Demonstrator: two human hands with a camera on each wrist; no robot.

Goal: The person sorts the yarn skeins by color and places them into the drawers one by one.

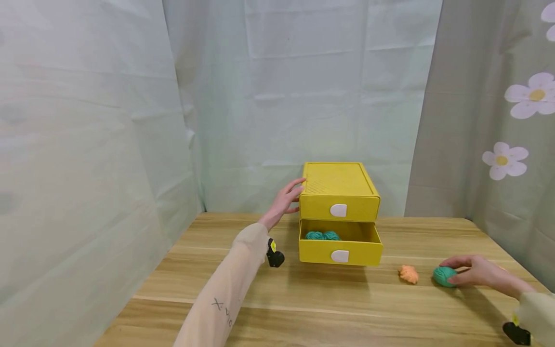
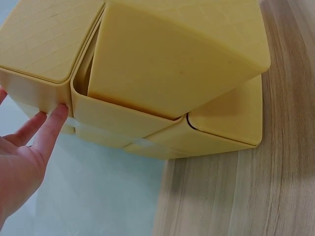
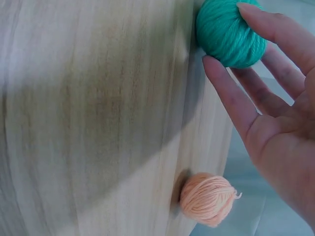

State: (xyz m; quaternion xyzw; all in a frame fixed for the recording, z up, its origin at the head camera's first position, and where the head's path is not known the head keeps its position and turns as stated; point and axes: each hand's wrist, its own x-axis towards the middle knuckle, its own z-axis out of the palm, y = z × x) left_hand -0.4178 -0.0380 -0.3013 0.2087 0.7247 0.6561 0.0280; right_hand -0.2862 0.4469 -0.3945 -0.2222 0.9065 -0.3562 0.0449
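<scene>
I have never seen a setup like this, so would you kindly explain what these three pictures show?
There is no robot: this is a person working bare-handed. The wide picture is taken from the head, the others from the left and right wrists. The left hand touches the side of a yellow drawer unit on a wood-grained table. The unit's lower drawer is pulled out, with green yarn balls inside. The right hand holds a separate green ball. An orange bundle lies on the table between the drawer unit and that ball. The right wrist picture shows a peach ball.

Green ball (image 1: 443, 277) partly behind fingers (image 1: 459, 261)
</scene>
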